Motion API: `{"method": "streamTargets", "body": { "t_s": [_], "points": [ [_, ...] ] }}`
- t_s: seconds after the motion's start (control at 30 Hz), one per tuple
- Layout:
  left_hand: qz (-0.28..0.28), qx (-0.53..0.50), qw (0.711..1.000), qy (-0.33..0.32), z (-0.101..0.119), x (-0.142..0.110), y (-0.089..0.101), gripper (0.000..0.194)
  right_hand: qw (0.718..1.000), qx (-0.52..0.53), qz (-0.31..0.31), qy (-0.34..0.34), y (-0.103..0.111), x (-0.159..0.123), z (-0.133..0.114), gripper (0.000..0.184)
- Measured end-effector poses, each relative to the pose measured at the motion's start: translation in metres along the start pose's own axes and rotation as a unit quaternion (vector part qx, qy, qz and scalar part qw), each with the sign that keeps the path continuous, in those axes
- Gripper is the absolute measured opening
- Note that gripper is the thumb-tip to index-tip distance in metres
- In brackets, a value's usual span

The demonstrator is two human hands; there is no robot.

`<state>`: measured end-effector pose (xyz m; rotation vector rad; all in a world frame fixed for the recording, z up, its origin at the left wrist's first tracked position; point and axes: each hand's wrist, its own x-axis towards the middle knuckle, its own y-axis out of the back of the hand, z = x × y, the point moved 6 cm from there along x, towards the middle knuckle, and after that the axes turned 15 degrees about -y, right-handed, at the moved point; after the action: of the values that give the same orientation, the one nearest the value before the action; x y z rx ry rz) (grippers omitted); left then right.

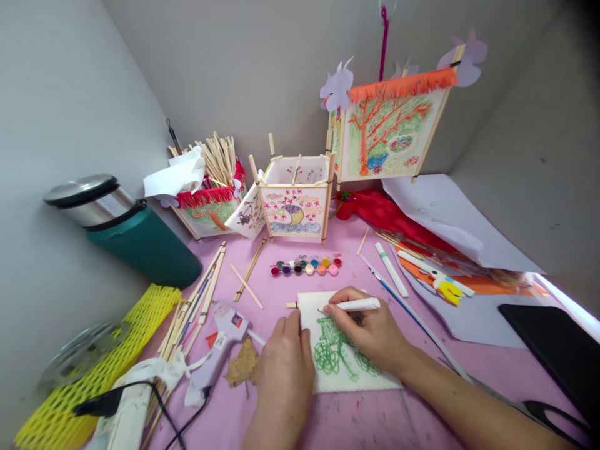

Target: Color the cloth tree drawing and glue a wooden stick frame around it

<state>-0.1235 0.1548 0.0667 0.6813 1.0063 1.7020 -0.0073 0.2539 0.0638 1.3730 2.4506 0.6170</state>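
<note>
In the head view, a white sheet (382,381) with a green drawing lies in front of me, a short stick end (291,305) showing at its upper left corner. My right hand (372,328) is closed around a white marker (359,304), whose tip is at the sheet's upper part. With fingers bent together, my left hand (285,365) grips the sheet's left edge; its fingertips are partly hidden. Beside that hand are a dry leaf (244,364) and a lilac glue gun (218,350). My right hand covers part of the drawing.
A paint strip (307,269) lies beyond the sheet, before a stick-framed paper lantern (295,209). Another lantern (394,128) hangs at right. A green tumbler (140,234) leans at left. A paintbrush (398,297), scissors (539,409) and a black phone-like slab (553,350) lie rightward.
</note>
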Motion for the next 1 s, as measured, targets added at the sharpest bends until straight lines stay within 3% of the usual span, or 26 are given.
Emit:
{"method": "streamTargets", "body": {
  "t_s": [1.0],
  "points": [
    [-0.001,-0.003,1.000,0.006,0.0010,0.0007,0.0015,0.032,0.999,-0.003,0.038,-0.009,0.0035,-0.0005,0.0020,0.014]
  ]
}}
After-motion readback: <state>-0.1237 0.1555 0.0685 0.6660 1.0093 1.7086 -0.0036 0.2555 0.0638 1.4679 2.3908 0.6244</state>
